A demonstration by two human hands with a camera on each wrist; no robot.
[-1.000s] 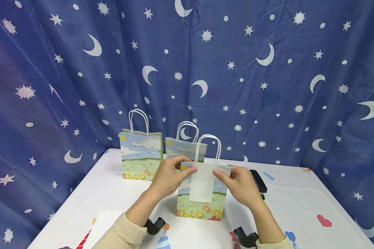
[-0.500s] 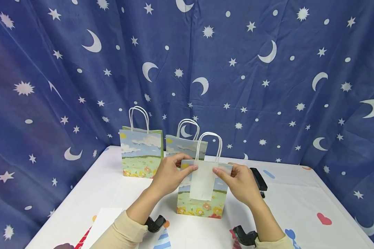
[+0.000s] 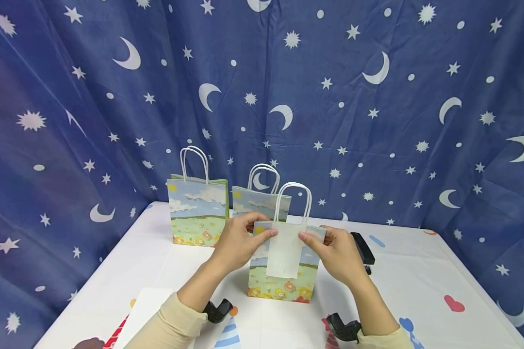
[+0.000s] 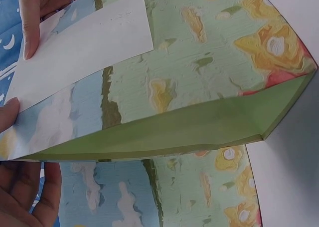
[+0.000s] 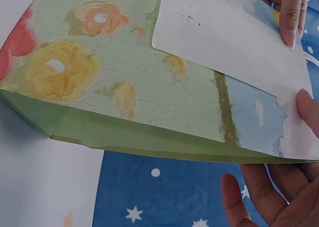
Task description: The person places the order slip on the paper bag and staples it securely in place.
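Observation:
A paper gift bag (image 3: 281, 288) with a painted meadow and white rope handles stands upright between my hands. Over the upper middle of its front lies a plain white card (image 3: 284, 254), its top edge level with the bag's rim. My left hand (image 3: 237, 242) pinches the bag's top left edge, thumb on the card's corner, fingers behind. On the other side my right hand (image 3: 338, 252) pinches the top right edge the same way. Both wrist views show the thumbs on the card (image 4: 89, 47) and the bag's folded green side (image 5: 134, 134).
Two matching bags stand behind, one at the left (image 3: 198, 213) and one partly hidden in the middle (image 3: 262, 201). A black stapler-like object (image 3: 363, 249) lies beyond my right hand. White paper (image 3: 146, 310) lies near my left forearm. A starry blue curtain (image 3: 332, 106) hangs behind the table.
The head view has tilted slightly, so everything sits a little higher in it now. Both hands keep their hold on the bag and card.

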